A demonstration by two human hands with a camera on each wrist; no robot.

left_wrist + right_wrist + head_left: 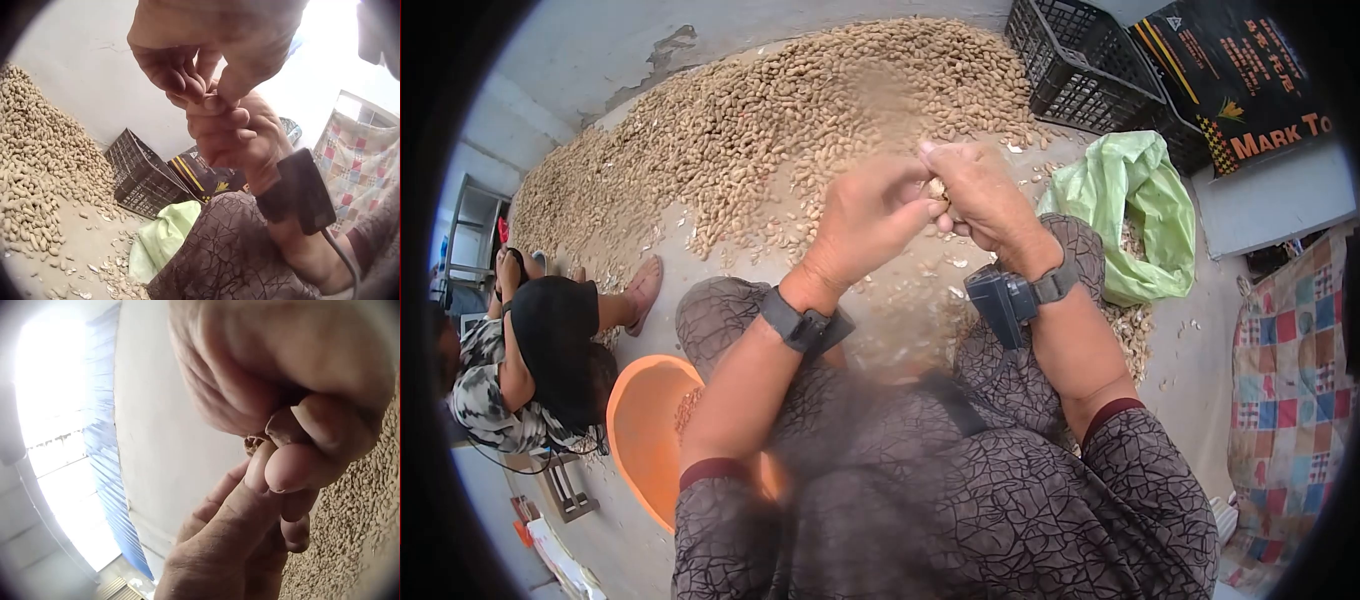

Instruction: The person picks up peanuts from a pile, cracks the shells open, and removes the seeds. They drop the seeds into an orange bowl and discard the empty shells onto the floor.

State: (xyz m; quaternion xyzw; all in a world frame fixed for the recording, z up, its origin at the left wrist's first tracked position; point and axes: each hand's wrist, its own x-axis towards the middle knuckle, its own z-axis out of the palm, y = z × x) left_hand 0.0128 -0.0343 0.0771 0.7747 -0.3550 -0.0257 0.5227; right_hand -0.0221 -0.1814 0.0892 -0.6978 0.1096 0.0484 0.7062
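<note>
Both hands meet above the lap, fingertips together at a peanut (938, 188) in its shell. The left hand (865, 215) pinches it with thumb and fingers from the left. Coming from the right, the right hand (990, 195) holds it with curled fingers. In the right wrist view, a broken, rough bit of peanut shell (252, 445) sticks out between the fingertips; fingers cover the rest. The left wrist view shows the left hand (215, 37) above the right hand (231, 134), the nut hidden. Behind them lies a big heap of unshelled peanuts (800, 110).
An orange basin (640, 430) with reddish kernels stands beside the left forearm. By the right knee are a light green bag (1100, 190) and scattered shells (1135, 335). A black crate (1090, 90) stands beyond. Another person (550, 340) sits at the left.
</note>
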